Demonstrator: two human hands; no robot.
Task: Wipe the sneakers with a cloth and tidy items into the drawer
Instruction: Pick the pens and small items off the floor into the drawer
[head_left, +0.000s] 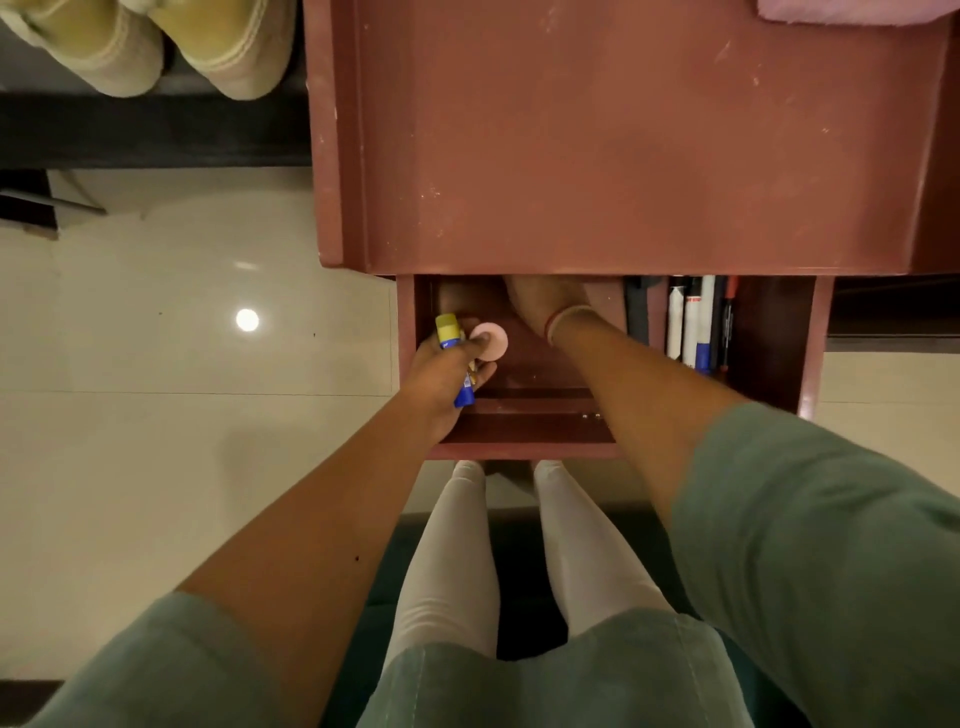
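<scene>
The drawer (524, 450) stands pulled out from under the reddish worktop (623, 156), and both hands are inside its wide left compartment. The left hand (441, 376) is at the compartment's left side, its fingers curled round a glue stick (447, 332) with a yellow cap and a blue body. The cap sticks out past the knuckles toward the back of the drawer and the blue end shows below the palm. Just to the right of that hand is a round pink disc (493, 340). One fingertip overlaps its edge, and I cannot tell whether the hand holds it or whether it lies on the drawer floor. The right hand (543, 301) reaches further in, toward the back. Its fingers are hidden beneath the worktop's front edge, so its grip cannot be made out; a pale bangle (569, 318) sits on the wrist. In the narrow right compartment several markers (693, 325) lie side by side, lengthwise, well apart from both hands. The sneakers (156, 47), yellowish with pale soles, rest on a dark shelf (130, 130) at the upper left, beside the worktop. A pink cloth (857, 10) lies at the worktop's far right corner, far from either hand
</scene>
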